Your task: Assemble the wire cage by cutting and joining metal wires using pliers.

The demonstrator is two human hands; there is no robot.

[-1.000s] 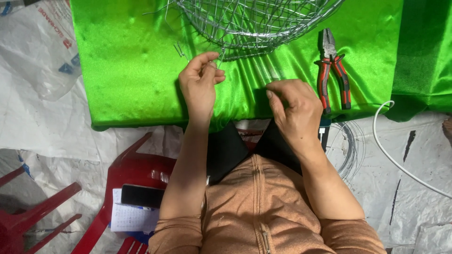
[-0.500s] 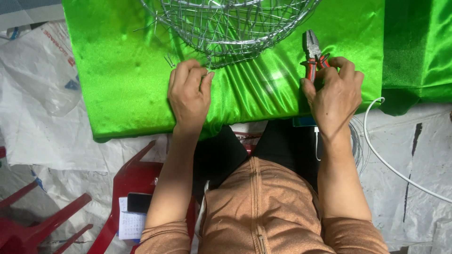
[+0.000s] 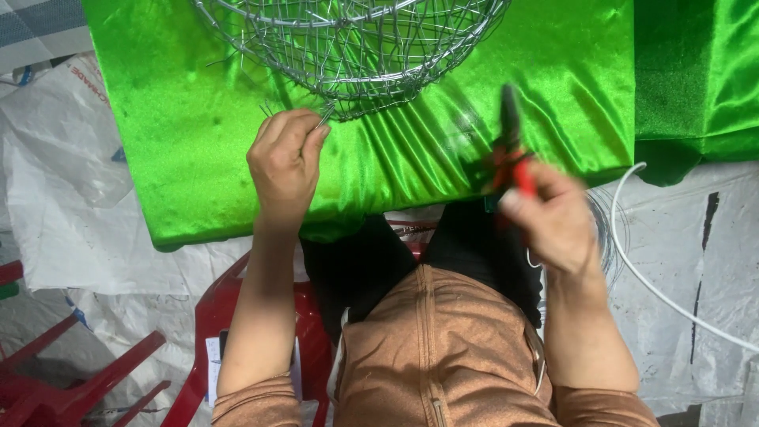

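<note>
Green satin cloth (image 3: 198,158) covers the table, w/ a wire mesh basket (image 3: 356,47) at its far edge, the left hand (image 3: 286,162) at the basket's near rim w/ fingers pinched together on a thin wire end, and the right hand (image 3: 549,217), blurred, fingers clamped round red-handled pliers (image 3: 510,146) above the cloth.

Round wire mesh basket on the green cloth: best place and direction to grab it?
Take the round wire mesh basket by its thick rim wire at the near edge, coming from the person's side. The rim there overhangs the green satin cloth, beside the left hand; the mesh is thin.
</note>
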